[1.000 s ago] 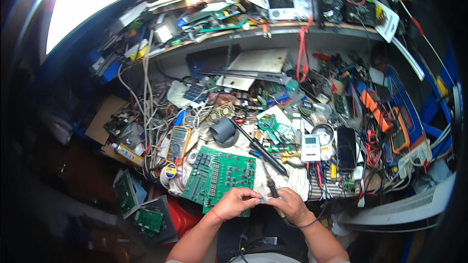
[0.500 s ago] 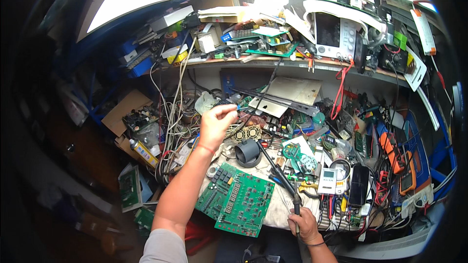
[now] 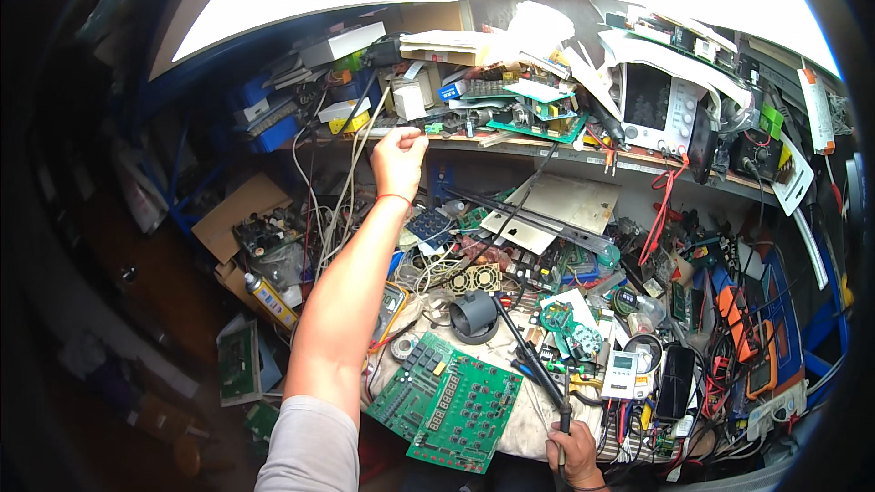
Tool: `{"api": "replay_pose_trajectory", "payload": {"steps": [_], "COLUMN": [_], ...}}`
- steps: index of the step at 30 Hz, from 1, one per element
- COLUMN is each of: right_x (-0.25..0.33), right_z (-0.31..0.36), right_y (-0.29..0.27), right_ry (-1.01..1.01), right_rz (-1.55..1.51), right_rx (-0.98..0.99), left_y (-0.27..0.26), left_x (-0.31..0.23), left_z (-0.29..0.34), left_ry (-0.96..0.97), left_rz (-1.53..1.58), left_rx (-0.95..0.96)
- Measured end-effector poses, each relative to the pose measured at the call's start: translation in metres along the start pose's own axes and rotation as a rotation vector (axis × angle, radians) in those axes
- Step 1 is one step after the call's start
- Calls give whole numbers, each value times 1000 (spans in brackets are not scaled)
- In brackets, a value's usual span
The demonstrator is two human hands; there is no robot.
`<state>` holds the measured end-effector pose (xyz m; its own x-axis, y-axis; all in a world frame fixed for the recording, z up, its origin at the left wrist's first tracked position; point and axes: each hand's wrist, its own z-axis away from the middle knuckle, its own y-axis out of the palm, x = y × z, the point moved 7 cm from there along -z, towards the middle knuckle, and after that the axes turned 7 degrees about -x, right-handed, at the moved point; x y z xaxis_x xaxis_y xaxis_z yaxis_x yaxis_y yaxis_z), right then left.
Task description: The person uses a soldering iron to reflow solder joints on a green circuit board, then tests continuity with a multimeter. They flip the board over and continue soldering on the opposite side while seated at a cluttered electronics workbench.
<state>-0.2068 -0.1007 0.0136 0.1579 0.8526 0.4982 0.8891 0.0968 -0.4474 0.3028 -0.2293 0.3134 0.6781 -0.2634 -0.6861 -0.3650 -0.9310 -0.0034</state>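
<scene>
Brown-edged shelf (image 3: 506,147) runs behind left hand (image 3: 399,164), fingertips together; right hand (image 3: 576,454) grips soldering iron (image 3: 565,414)

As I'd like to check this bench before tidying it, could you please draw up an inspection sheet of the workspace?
Surface: pale cloth, partly covered.
Job's things: green board at the near side; soldering iron, tip up.
Clutter: heavy; grey holder, fans, white device, loose parts.
Hands: left hand raised by the shelf, fingers curled, contents unclear; right hand grips the soldering iron.
Cables: pale cables at left; red leads hang at right.
Surroundings: crowded shelf with oscilloscope; cardboard box at left.
</scene>
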Motion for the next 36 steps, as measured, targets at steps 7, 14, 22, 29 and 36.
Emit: {"api": "replay_pose_trajectory", "payload": {"steps": [7, 14, 22, 29, 36], "right_x": [-2, -3, -5, -4, -4], "right_z": [0, 1, 2, 2, 2], "right_y": [-1, -2, -2, -4, -5], "right_ry": [31, 36, 23, 20, -2], "right_rz": [-8, -4, -18, -23, -32], "right_rx": [-11, -16, -44, -60, -67], "left_y": [17, 30, 48, 57, 48], "left_x": [-23, -30, -41, -45, -46], "left_z": [-23, -28, -27, -22, -20], "left_ry": [147, 170, 338, 425, 424], "left_rz": [-476, -572, -765, -743, -673], "left_rx": [64, 89, 179, 191, 177]}}
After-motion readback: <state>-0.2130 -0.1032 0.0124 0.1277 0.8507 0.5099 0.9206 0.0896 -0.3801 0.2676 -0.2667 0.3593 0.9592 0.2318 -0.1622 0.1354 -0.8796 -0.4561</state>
